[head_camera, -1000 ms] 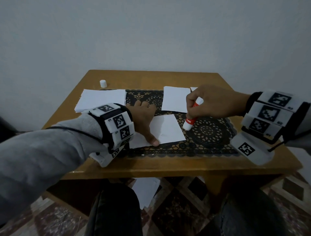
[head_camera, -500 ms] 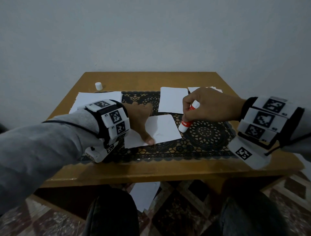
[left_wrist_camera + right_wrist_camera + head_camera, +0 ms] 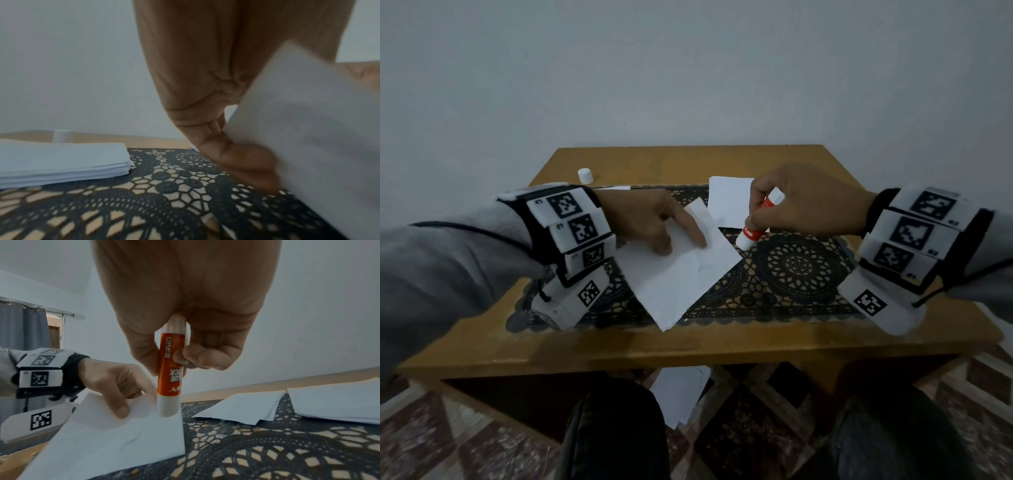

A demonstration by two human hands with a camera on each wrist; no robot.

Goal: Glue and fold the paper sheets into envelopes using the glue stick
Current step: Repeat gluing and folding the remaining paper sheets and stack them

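**Glue stick poised at the edge of a tilted paper sheet**

The black lace mat [image 3: 784, 274] lies on the wooden table [image 3: 722, 346], and everything else sits in relation to it. At the mat's centre-left, a white paper sheet [image 3: 681, 274] lies turned at an angle, one corner reaching past the mat's near edge. The left hand [image 3: 647, 219] grips the sheet's far side, fingers on top and thumb curled beneath it. The right hand [image 3: 804, 202] pinches the red-and-white glue stick [image 3: 755, 224] in curled fingers, tip down, right at the sheet's right corner over the mat's middle. A stack of paper [image 3: 61, 160] rests on the mat's far left corner, with a small white cap [image 3: 585, 175] on the bare table just beyond. More sheets [image 3: 727, 200] lie on the mat's far side.
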